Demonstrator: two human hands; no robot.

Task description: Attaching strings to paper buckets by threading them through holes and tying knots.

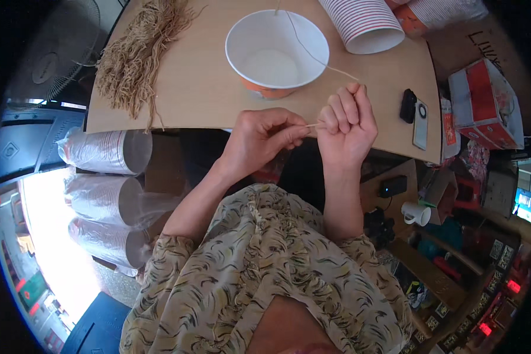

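Observation:
A thin tan string (340, 72) runs from the far rim of a white paper tub (248, 65), across its inside and over its right rim, to my right hand (351, 124). That hand is closed, fingers curled around the string. A short stretch of it shows between my two hands. My left hand (259, 138) pinches this stretch between thumb and forefinger, just left of the right hand. Both hands are near the table's front edge, in front of the tub. To the left, a heap of similar tan strings (137, 59) lies on the table, some ends hanging over the edge.
Stacked paper tubs (366, 26) lie at the table's back right. A black case (407, 106) and a pale flat device (420, 124) rest near the right edge. Wrapped tub stacks (103, 200) are below left; a white mug (416, 213) is lower right. A fan (50, 65) stands far left.

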